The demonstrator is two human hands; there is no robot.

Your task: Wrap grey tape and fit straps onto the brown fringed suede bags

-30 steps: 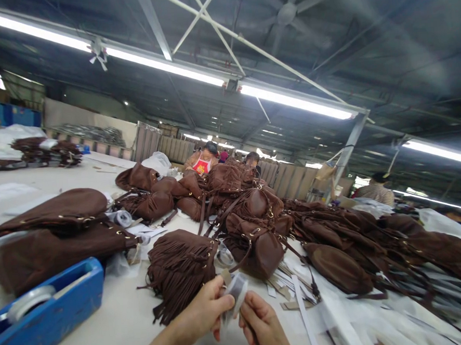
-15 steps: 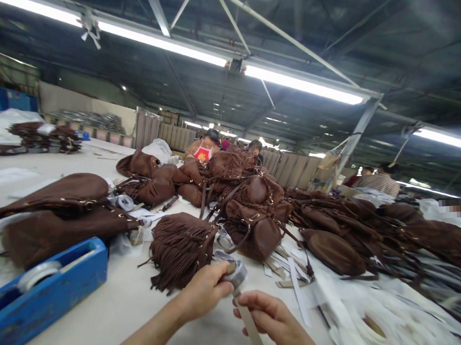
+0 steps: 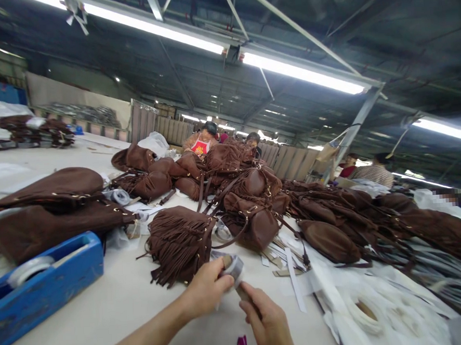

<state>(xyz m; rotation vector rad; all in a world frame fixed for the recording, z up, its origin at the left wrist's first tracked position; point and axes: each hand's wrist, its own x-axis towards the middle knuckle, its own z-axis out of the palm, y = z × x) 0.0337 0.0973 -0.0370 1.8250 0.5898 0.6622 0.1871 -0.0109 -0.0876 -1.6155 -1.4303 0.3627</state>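
My left hand is closed, thumb and fingers pinching a loop wrapped in greyish, see-through film. Just below and to its right, my right hand is closed on a narrow grey-brown strip, mostly covered by the fingers. The strip's upper end is close to the wrapped loop; whether they touch I cannot tell. Right behind my left hand lies a dark brown fringed bag on the pale table.
A blue tape dispenser stands at left, beside brown bags. A large heap of brown bags fills the middle and right. Loose strips, a white roll and grey coils lie at right. People are beyond.
My right hand has turned and moved up the strip towards the wrapped loop; the strip's long lower end no longer shows. My left hand keeps its hold. The view has shifted slightly.
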